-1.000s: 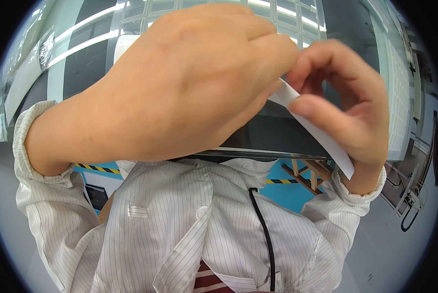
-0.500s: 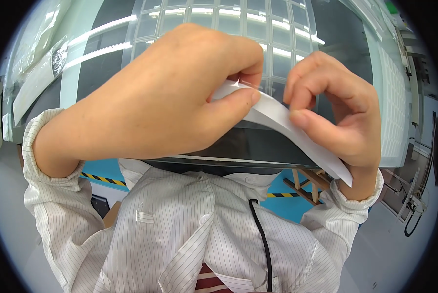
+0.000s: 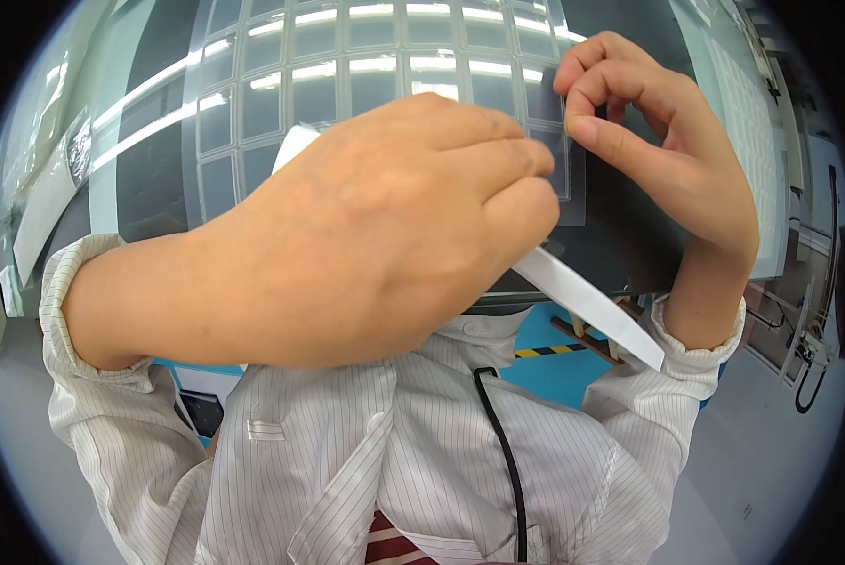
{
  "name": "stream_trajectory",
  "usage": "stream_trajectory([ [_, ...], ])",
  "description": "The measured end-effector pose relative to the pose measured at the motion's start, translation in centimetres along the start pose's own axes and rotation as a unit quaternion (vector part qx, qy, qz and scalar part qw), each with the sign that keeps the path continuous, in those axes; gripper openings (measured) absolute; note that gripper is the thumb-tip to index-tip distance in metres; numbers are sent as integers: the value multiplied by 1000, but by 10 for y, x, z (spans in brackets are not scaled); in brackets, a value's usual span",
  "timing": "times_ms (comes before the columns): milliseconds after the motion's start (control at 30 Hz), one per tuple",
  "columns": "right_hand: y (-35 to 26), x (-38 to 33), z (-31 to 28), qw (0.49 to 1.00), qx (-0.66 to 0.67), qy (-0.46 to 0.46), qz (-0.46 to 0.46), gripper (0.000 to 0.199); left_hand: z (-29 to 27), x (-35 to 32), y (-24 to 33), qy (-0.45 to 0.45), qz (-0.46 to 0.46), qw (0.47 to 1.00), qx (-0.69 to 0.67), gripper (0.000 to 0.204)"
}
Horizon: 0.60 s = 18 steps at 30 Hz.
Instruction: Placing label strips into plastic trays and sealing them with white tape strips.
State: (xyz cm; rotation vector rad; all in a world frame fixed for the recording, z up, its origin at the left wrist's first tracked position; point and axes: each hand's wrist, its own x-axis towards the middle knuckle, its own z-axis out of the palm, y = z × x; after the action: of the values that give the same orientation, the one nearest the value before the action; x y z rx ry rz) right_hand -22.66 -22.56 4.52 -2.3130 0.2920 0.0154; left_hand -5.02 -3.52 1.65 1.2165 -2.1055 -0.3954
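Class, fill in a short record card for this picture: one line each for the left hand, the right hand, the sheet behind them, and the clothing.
Left hand: the left hand grips a long white paper strip that slants down to the right.
Right hand: the right hand pinches a small clear film rectangle at the sheet.
Sheet: a glossy dark sheet with a grid of clear rectangles.
Clothing: a white pinstriped coat, with a black cord down its front.

Two hands (left (image 3: 385, 235), right (image 3: 658, 160)), one white strip (image 3: 592, 306), one clear gridded sheet (image 3: 347, 85), one black cable (image 3: 502, 452).
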Motion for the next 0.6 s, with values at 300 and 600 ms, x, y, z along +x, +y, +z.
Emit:
stream_trajectory([
  [300,-18,8,0,998,25,9,57,7,4,2,-10,-7,13,999,44,20],
  [600,-23,7,8,999,-1,20,40,6,1,0,-7,-18,5,998,55,18],
])
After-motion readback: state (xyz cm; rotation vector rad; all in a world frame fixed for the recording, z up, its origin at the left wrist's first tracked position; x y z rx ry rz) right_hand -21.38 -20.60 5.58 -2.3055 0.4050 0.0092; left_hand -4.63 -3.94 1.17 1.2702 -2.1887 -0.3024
